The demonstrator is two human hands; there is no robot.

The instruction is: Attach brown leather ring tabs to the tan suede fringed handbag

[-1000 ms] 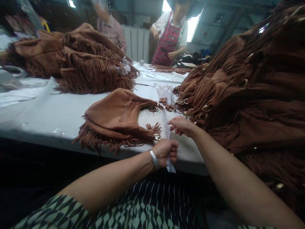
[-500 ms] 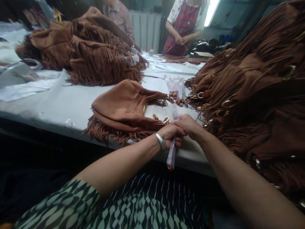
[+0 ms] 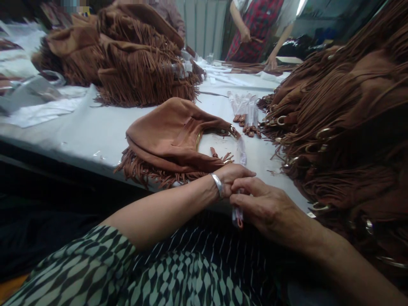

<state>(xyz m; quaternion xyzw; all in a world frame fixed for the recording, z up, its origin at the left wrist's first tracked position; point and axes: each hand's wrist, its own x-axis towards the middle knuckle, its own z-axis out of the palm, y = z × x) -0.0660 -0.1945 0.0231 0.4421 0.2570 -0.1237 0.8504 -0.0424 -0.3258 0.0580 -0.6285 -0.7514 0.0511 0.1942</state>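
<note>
Left hand [image 3: 234, 176] and right hand [image 3: 264, 204] pinch plastic-sleeved strap [image 3: 239, 187] beside fringed bag [image 3: 174, 138] on table [image 3: 73, 136].

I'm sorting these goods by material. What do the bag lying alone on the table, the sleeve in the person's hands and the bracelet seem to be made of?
Bag: looks like brown suede or a suede-like fabric, matte and napped, with cut fringe along its edge.
Sleeve: thin clear plastic film, glossy and see-through, a brown strap showing inside it.
Bracelet: silver-coloured metal by its bright shine.

A fringed bag [image 3: 172, 138] lies on the table [image 3: 73, 136], between two bag piles [image 3: 127, 55]
</note>
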